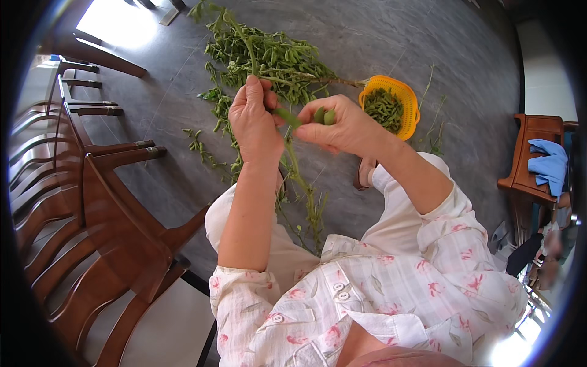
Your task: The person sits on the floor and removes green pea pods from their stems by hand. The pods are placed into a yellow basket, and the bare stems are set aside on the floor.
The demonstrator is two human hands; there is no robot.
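My left hand (257, 119) grips the green stem of a bean plant (249, 46), whose stalk rises past the thumb. Close beside it, my right hand (339, 124) holds several green bean pods (324, 116) in its fingers. Between the two hands a blurred green pod (288, 118) spans the gap. Beyond them a heap of pod-laden bean plants (275, 50) lies on the grey floor. A yellow plastic basket (411, 98) with loose green pods (384, 108) stands to the right of the heap. A stripped stalk (300, 179) hangs or lies between my knees.
Brown wooden chairs (124, 202) crowd the left side. Loose pods (197, 144) lie on the floor left of my hands, and thin stems (431, 119) right of the basket. At the far right, a blue cloth (548, 163) lies on a wooden seat (527, 176).
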